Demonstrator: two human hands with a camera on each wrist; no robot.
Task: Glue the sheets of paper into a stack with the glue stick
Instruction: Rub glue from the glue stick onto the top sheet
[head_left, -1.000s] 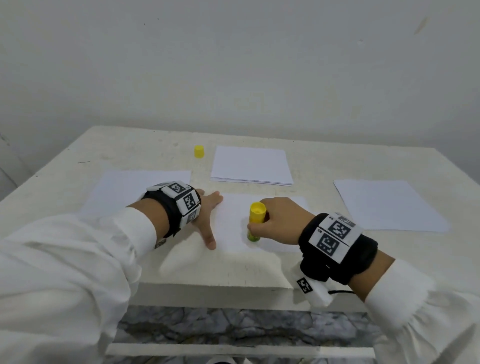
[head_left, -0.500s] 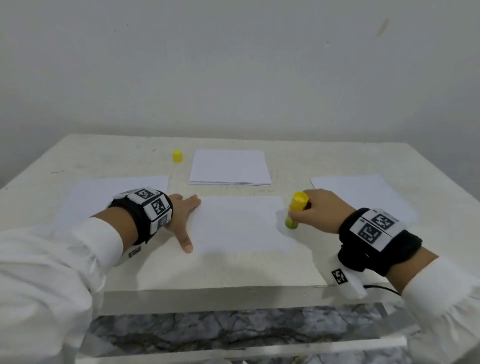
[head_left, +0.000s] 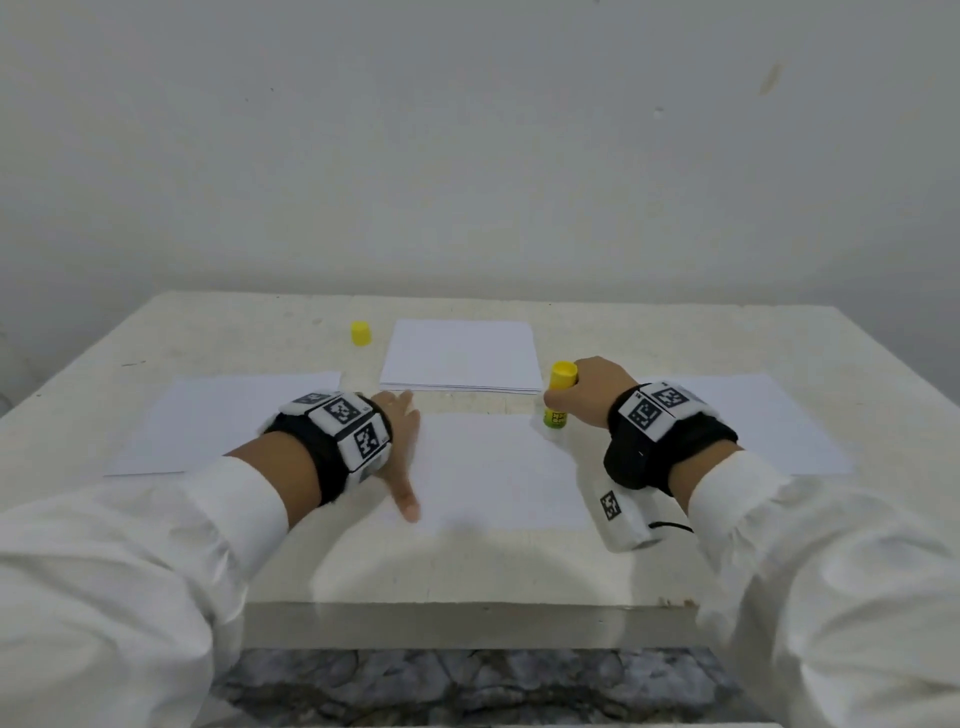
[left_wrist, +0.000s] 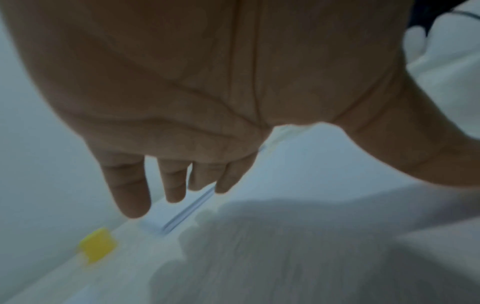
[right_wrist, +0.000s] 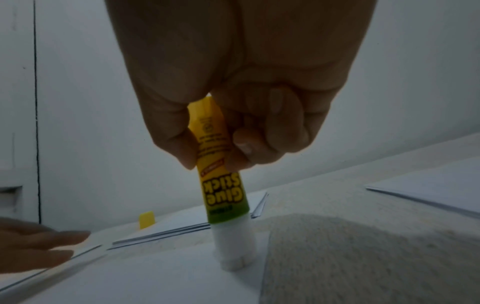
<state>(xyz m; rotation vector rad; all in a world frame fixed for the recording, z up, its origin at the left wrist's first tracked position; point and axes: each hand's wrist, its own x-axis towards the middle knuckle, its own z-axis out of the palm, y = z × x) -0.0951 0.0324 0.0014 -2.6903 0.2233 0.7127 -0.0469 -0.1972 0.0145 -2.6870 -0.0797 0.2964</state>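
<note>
The left hand (head_left: 397, 447) lies flat with straight fingers, pinning the left edge of the centre sheet (head_left: 493, 467), which is thin, light and likely to slide or crease. The right hand (head_left: 584, 392) grips the glue stick (head_left: 558, 397) around its rigid barrel, tip down on the sheet's far right corner. Hold mid-barrel; press lightly.

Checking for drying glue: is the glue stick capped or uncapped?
Uncapped: the glue stick shows bare white glue on the sheet; the yellow cap stands apart.
</note>
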